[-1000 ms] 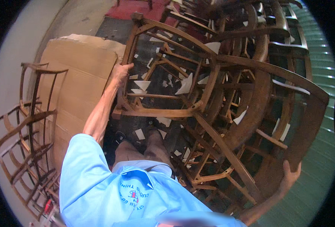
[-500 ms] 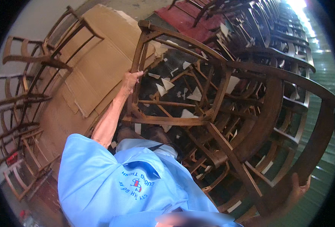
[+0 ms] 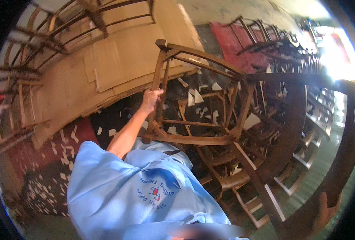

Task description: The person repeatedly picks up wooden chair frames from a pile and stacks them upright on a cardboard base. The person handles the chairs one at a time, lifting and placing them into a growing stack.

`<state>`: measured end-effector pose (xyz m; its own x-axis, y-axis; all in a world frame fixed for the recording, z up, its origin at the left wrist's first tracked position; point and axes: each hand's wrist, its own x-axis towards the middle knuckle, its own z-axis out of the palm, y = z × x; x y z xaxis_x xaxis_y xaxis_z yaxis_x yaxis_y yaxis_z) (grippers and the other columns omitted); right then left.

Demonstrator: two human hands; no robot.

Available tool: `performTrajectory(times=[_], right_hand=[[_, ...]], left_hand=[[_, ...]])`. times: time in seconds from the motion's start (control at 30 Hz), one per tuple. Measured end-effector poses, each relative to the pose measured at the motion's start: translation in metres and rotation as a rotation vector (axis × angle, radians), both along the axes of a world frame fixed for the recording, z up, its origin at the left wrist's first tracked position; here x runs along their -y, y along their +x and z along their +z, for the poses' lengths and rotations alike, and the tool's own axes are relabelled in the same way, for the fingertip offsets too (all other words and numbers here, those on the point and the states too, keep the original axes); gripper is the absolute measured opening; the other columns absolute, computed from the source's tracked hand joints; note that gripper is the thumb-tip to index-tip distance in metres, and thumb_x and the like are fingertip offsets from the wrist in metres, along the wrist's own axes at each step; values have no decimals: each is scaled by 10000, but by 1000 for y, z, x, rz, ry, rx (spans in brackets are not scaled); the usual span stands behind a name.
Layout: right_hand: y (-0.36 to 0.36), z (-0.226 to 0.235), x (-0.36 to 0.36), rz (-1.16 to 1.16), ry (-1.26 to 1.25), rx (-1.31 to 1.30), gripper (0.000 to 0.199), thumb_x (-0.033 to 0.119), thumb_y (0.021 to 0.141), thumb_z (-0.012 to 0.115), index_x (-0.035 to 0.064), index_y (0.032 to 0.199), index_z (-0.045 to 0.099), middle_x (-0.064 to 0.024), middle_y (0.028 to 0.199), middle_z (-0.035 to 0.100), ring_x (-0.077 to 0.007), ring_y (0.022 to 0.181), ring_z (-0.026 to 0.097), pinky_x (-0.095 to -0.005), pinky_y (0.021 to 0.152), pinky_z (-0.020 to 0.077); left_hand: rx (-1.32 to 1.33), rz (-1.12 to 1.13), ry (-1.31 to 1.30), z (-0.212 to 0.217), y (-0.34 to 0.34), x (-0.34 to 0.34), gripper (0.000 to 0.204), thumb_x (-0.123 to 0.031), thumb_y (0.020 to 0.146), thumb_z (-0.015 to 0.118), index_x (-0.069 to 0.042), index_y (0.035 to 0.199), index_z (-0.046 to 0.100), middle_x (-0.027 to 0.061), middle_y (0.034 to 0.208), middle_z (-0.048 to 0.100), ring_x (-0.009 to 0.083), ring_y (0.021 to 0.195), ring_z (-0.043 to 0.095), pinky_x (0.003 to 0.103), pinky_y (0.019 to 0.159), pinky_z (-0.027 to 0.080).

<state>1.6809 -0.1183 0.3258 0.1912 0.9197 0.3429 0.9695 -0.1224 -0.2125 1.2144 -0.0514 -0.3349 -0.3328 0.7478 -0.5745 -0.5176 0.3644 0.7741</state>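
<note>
Against the cardboard sheets (image 3: 117, 64), my left hand (image 3: 151, 99) fingers wrap the chair frame (image 3: 193, 140) upright; right hand (image 3: 325, 208) clamps its far rail. Best lifted level, both grips firm.

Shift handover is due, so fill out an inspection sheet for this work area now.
Surface: dark floor, partly covered by flat cardboard sheets.
Job's things: wooden chair frame, held up off the floor and tilted.
Clutter: pale paper scraps strewn on the floor.
Hands: left hand has its fingers wrapped round a frame post; right hand grips a dark curved rail.
Cables: nothing seen.
Surroundings: more chair frames at left and rows of chairs beyond.
</note>
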Motion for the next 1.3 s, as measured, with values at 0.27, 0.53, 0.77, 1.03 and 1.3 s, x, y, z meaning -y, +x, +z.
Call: performTrajectory(times=[0.27,0.53,0.77,1.03,1.3], right_hand=[[-265,24,-38,513,-13,96,739,141,747,886,-59,1383,567,-179,1241,685,-237,1091,652,-406,976,518],[-508,5,-47,921,8,329,831,232,634,970,-77,1306,593,-217,1224,660,-300,1113,631,-443,1001,509],[-643,-19,-59,1225,40,425,863,262,571,996,-71,1273,621,-206,1237,660,-303,1112,634,-444,977,514],[-732,-23,-23,1574,151,594,805,319,590,1002,-45,1213,647,-148,1099,715,-294,1018,662,-419,910,516],[-877,-58,-57,2002,273,619,672,279,784,883,5,1315,574,-153,1179,680,-268,1032,641,-405,909,506]], left_hand=[[298,404,-66,-65,-64,81,174,-142,841,763,-82,890,608,15,730,596,138,605,566,319,575,438],[596,617,-205,-88,-107,170,219,-159,876,732,-67,1046,629,62,937,650,228,877,644,415,778,508],[1074,697,-49,-105,-102,185,420,-256,936,690,-12,1244,542,193,1221,595,386,1166,620,596,1094,466],[1023,787,161,-95,-147,195,576,-424,1029,595,-46,1432,430,167,1458,469,412,1222,579,540,1124,464],[154,205,-152,-35,-238,248,425,-483,963,658,-69,1053,702,144,960,724,235,832,676,420,736,548]])
